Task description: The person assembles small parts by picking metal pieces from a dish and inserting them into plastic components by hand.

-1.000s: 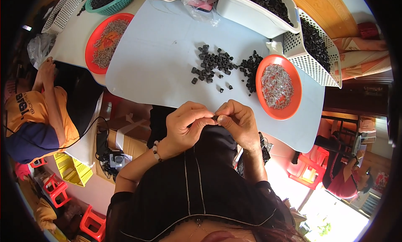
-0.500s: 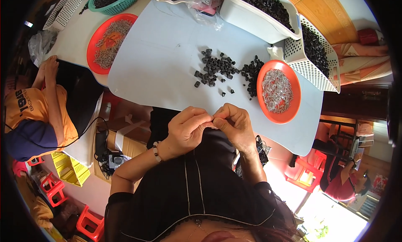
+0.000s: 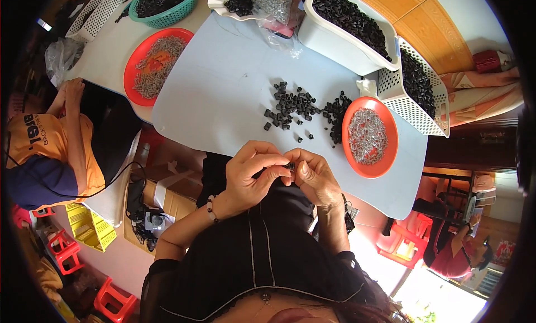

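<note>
My left hand (image 3: 252,169) and my right hand (image 3: 314,175) meet over my lap, just off the table's near edge. Between their fingertips is a small black part (image 3: 290,166), mostly covered by the fingers. Both hands are closed in a pinch on it. Beyond them, a loose pile of small black plastic parts (image 3: 294,105) lies on the pale blue table (image 3: 223,82). A second heap of black pieces (image 3: 335,113) sits against an orange-red oval dish (image 3: 392,130), which holds small clear or silvery pieces (image 3: 367,136).
At the back right stand a white tub (image 3: 340,59) and a white perforated basket (image 3: 399,96), both full of black parts. Far left are another red dish (image 3: 129,77) and a green basket (image 3: 167,17). A person in an orange shirt (image 3: 92,150) sits at left.
The fingers of both hands have shifted, and a bit of the black part now shows between them. The view has tilted slightly, so the table appears a little lower.
</note>
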A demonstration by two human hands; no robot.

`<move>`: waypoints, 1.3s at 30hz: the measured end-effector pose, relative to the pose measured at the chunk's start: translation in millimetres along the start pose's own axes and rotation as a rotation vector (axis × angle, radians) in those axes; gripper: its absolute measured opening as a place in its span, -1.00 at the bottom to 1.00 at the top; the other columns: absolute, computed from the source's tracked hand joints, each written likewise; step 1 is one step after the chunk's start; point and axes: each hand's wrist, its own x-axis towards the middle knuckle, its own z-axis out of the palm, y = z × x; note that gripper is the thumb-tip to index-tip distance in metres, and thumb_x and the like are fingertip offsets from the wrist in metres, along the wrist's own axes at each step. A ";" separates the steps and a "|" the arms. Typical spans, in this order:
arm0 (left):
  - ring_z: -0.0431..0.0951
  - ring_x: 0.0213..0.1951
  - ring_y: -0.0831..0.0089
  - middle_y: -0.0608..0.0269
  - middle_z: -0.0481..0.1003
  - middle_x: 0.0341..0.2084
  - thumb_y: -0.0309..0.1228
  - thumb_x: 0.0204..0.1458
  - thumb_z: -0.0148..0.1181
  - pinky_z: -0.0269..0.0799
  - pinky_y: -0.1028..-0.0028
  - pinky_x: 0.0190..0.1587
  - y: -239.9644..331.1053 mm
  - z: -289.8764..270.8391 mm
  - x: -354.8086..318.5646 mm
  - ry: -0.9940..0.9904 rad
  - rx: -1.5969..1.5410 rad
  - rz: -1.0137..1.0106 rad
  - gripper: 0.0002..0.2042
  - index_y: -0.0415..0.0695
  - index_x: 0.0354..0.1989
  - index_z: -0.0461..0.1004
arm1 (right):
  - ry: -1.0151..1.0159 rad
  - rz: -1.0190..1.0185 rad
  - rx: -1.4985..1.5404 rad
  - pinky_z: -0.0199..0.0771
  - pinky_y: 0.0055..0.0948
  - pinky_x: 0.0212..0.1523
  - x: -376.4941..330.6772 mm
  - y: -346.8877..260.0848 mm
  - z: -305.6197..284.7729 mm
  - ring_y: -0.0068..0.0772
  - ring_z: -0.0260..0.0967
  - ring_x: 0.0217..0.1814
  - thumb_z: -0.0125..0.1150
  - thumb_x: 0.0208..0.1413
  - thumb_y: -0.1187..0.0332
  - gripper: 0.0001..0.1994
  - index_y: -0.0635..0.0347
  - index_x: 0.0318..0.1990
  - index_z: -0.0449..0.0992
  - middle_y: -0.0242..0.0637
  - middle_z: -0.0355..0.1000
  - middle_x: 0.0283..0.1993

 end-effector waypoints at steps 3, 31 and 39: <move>0.62 -0.36 0.48 0.16 0.50 -0.24 -0.54 0.05 0.38 0.57 0.54 -0.31 4.3 -0.7 1.2 -0.016 0.015 0.009 -0.85 -0.22 -0.21 0.61 | -0.013 0.037 0.013 0.36 -0.57 -0.14 0.2 3.8 -3.7 -0.57 0.34 -0.24 0.32 0.17 0.02 -0.50 0.35 -0.01 0.52 -0.37 0.47 -0.23; 0.63 -0.36 0.39 0.17 0.48 -0.21 -0.53 -0.03 0.34 0.57 0.47 -0.30 24.0 -17.6 -2.2 -0.145 0.180 -0.053 -0.82 -0.21 -0.22 0.58 | -0.078 0.082 0.191 0.45 -0.46 0.06 3.5 18.6 7.3 -0.42 0.46 -0.04 0.38 0.15 0.12 -0.48 0.45 0.02 0.49 -0.18 0.52 -0.05; 0.62 -0.39 0.36 0.19 0.49 -0.26 -0.48 -0.01 0.38 0.52 0.45 -0.35 21.9 -15.0 5.0 -0.107 0.245 -0.046 -0.83 -0.16 -0.23 0.59 | 0.038 0.038 0.033 0.48 -0.47 -0.12 -6.6 5.7 1.9 -0.50 0.43 -0.15 0.29 0.16 -0.07 -0.35 0.46 0.08 0.45 -0.22 0.50 -0.16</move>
